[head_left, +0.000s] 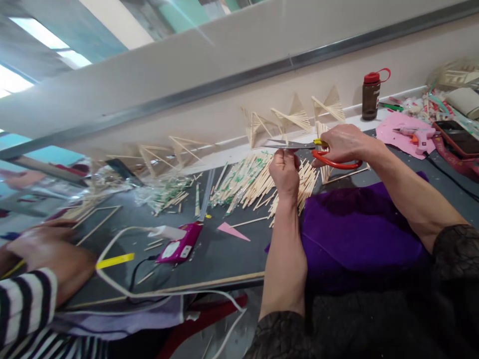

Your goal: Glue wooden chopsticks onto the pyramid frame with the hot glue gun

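Observation:
My right hand [346,142] grips a pair of scissors [339,163] with a red and yellow handle, its blades pointing left. Just below the blades, my left hand [285,174] is closed in a pinch; what its fingers hold is hidden. Beneath and around my left hand lie many loose wooden sticks [258,187], some in clear and green wrappers. A purple cloth [359,234] is spread in front of me, under my right forearm. A pink paper triangle [235,231] rests on the dark table, left of my left forearm.
Stick frames [294,119] stand along the wall. Right of them are a brown bottle [370,99], a glue gun [419,138] and a phone [458,137]. A magenta box [181,244] with a white plug and cable sits left. A co-worker's hand [56,254] is at far left.

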A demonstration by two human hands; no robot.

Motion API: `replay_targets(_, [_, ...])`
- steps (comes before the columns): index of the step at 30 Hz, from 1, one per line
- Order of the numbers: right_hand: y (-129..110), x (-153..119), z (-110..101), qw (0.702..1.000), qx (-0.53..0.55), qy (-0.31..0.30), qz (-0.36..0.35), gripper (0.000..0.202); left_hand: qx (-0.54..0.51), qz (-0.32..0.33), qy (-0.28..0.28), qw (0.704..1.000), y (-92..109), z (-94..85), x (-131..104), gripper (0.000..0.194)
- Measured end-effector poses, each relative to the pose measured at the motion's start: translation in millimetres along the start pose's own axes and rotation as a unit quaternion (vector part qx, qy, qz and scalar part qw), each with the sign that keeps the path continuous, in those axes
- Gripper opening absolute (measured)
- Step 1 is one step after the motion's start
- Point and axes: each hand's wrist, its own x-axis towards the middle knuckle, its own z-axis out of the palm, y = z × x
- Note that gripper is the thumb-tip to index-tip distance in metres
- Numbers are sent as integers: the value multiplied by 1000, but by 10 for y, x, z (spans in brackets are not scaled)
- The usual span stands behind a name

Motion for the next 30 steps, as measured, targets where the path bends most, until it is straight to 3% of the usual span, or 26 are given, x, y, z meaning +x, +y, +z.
replay_targets(7, [45,9,1,999,30,-26,-4,62,-75,-54,-34,995,79,27,-36,31])
replay_targets(15, [101,31,21,999,41,-27,-9,63,-85,-91,-48,991,197,88,-79,26])
replay_targets(23, [100,79,135,995,100,-18,-19,55,-122,-93,-53,987,161,49,-63,32])
replay_targets(30, [75,46,109,997,64,-5,-30,43,-130,-94,-50,986,145,30,-42,31])
